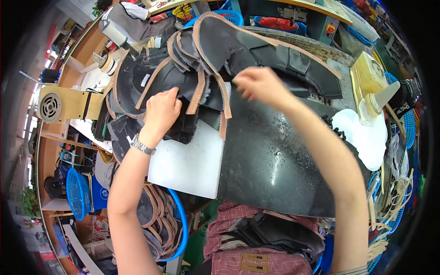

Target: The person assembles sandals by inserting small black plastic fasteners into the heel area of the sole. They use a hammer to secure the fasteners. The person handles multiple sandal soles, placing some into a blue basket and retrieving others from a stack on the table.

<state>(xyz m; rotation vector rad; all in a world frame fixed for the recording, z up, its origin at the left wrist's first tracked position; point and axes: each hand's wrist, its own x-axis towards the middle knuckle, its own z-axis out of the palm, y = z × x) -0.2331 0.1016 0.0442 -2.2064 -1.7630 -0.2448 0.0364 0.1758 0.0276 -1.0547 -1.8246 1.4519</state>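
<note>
Black curved shoe-upper pieces (165, 85) with tan saw-toothed edging lie heaped across the back of the work surface. My left hand (162, 110), a metal watch (142, 145) on its wrist, is closed on one of these black pieces at the front of the heap. What lies under its fingers is partly hidden. A long black upper piece (270, 55) arches over the back right. In front of it is my right hand (261, 85), fingers bent and smeared by motion; whether it touches the piece is unclear.
A white board (183, 165) and a dark slab (275, 160) with black crumbs lie in front. At right stand a yellow container (368, 71) and a white-smeared pot (366, 137). A blue basket (184, 229) of uppers stands below left; more black pieces (279, 233) rest on my lap.
</note>
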